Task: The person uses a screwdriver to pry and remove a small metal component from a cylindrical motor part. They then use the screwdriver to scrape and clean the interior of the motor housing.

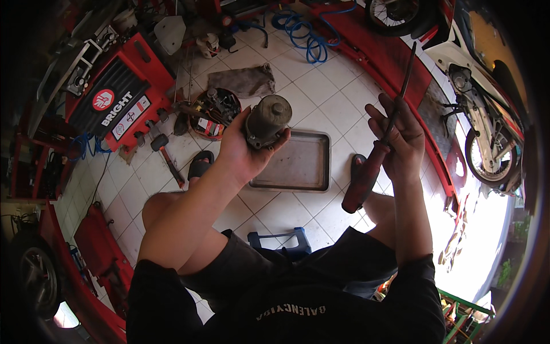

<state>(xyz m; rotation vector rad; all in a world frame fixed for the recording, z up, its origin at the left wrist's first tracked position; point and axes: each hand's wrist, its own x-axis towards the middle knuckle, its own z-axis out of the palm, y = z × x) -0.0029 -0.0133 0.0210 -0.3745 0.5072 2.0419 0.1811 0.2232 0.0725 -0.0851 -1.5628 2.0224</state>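
My left hand [243, 150] is closed around a small cylindrical motor [270, 119], greyish-brown and worn, with a round boss on its upturned end. The motor is held up above a shallow metal tray [295, 163] on the floor. To the right, my right hand [403, 140] holds a long screwdriver [365, 178] between thumb and fingers. Its dark red handle hangs down toward my knee, and its thin shaft points up and away past my raised fingers. Motor and screwdriver are well apart from each other.
A round container of parts and tools [215, 112] stands beyond my left hand, beside a grey rag [243, 80]. A hammer [166, 155] lies left on white tiles. A coiled blue hose [309, 37] lies far ahead; a red lift platform [395, 74] and motorcycle [487, 114] stand right.
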